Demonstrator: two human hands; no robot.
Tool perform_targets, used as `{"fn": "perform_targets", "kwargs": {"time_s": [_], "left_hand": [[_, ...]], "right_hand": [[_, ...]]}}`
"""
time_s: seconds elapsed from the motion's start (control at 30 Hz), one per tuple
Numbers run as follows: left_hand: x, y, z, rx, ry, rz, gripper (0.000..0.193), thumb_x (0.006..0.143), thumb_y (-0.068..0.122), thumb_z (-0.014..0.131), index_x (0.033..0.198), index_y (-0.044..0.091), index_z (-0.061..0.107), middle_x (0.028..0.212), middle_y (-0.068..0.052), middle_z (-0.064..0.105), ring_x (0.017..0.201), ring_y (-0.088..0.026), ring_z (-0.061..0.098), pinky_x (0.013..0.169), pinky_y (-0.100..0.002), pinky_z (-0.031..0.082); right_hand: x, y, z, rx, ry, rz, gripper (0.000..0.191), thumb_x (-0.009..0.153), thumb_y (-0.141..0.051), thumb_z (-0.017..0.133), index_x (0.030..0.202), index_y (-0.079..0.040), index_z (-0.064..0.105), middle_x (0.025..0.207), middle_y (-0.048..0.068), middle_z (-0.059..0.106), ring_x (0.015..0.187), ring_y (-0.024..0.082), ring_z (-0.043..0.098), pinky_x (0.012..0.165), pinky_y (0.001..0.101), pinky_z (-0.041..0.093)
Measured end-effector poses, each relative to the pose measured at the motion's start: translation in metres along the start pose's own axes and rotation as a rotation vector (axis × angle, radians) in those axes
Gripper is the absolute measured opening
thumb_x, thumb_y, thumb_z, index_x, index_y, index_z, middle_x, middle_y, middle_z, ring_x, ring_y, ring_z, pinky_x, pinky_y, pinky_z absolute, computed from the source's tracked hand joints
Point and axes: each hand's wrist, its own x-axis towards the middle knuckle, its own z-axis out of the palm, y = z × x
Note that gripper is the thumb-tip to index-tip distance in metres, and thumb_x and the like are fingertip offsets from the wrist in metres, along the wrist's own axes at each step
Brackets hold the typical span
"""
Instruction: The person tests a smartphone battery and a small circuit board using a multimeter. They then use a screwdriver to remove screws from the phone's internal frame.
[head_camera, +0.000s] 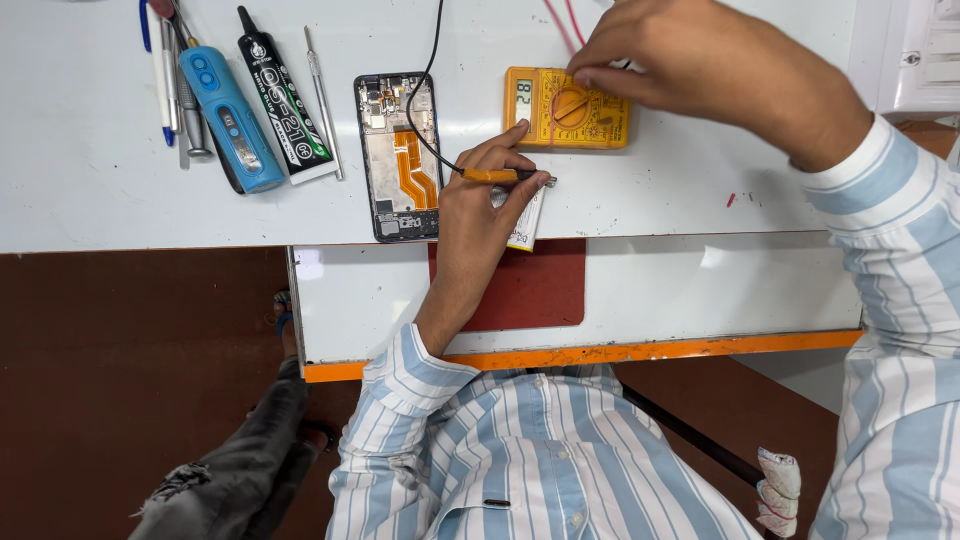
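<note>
1. The yellow meter (566, 107) lies flat on the white table (90, 190). Everything else is told from it.
2. The right hand (690, 62) rests on the top right part of the yellow meter. Its fingers are bent together, with the tips at the round dial. I cannot tell if they pinch the dial.
3. The left hand (482, 205) is just below the yellow meter, a little to its left. Its fingers are pressed shut on a thin orange probe (492, 176) and on a small white battery (528, 218) under it.
4. A black wire (425, 80) runs from the probe up past the left side of the yellow meter.
5. An open phone (397, 155) with its back off lies just left of the yellow meter.
6. Far left of the yellow meter lie a black glue tube (284, 100) and a blue tool (230, 115).
</note>
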Motion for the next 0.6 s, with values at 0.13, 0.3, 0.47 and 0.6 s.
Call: {"fn": "perform_targets", "kwargs": {"time_s": [0.13, 0.3, 0.47, 0.6], "left_hand": [[-0.001, 0.002, -0.002, 0.011, 0.007, 0.010, 0.017, 0.089, 0.017, 0.081, 0.091, 0.005, 0.070, 0.135, -0.010, 0.068, 0.119, -0.024, 0.066, 0.084, -0.030, 0.065], [0.001, 0.003, -0.002, 0.013, -0.003, 0.011, 0.017, 0.088, 0.018, 0.081, 0.091, 0.005, 0.070, 0.135, -0.010, 0.068, 0.119, -0.024, 0.065, 0.083, -0.030, 0.066], [0.001, 0.003, -0.001, -0.021, 0.001, -0.001, 0.017, 0.089, 0.017, 0.081, 0.091, 0.005, 0.070, 0.136, -0.010, 0.068, 0.118, -0.023, 0.066, 0.085, -0.030, 0.065], [0.001, 0.002, -0.002, 0.010, 0.011, 0.025, 0.018, 0.089, 0.017, 0.082, 0.091, 0.004, 0.070, 0.134, -0.011, 0.069, 0.119, -0.024, 0.066, 0.088, -0.032, 0.063]], "right_hand": [[-0.003, 0.005, -0.001, 0.057, -0.049, 0.112, 0.023, 0.098, -0.025, 0.074, 0.110, -0.006, 0.079, 0.103, 0.012, 0.076, 0.087, 0.025, 0.070, 0.077, 0.0356, 0.057], [-0.005, 0.000, 0.012, -0.145, 0.033, -0.074, 0.030, 0.090, -0.032, 0.078, 0.105, -0.006, 0.080, 0.101, 0.006, 0.077, 0.100, 0.022, 0.068, 0.087, 0.0347, 0.058], [0.001, -0.005, 0.020, -0.293, 0.025, -0.157, 0.024, 0.094, -0.030, 0.075, 0.104, -0.008, 0.079, 0.103, 0.004, 0.075, 0.104, 0.019, 0.067, 0.091, 0.0325, 0.060], [0.004, -0.007, 0.020, -0.248, 0.016, -0.154, 0.024, 0.093, -0.030, 0.075, 0.098, -0.007, 0.079, 0.102, 0.004, 0.076, 0.102, 0.020, 0.067, 0.089, 0.0336, 0.060]]}}
